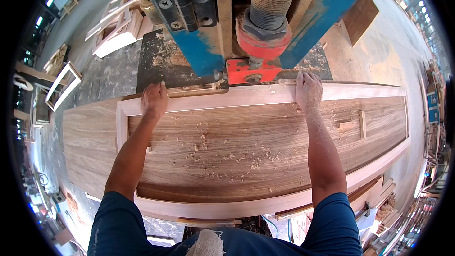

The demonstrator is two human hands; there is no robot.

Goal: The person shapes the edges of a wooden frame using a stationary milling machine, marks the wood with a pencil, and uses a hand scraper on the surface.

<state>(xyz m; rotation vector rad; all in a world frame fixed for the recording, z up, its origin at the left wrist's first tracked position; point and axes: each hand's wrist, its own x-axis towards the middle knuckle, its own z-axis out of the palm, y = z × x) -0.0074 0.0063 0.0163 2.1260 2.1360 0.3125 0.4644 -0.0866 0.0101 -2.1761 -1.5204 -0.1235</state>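
Observation:
A long rectangular wooden frame of pale timber lies over a wide brown wood-grain board. My left hand is closed over the frame's far rail, left of the middle. Farther right on the same rail, my right hand is closed too, with dust on its skin. Between my hands, a red metal block of a blue machine sits right at the rail's far edge. A shallow cut-out shows in the rail beside my left hand. Curled wood shavings are scattered over the board.
Above the block rises a thick threaded rod; a black hinge is on the blue housing. Two small wood strips lie on the board at right. Pale frames are stacked far left, and a brown panel stands far right.

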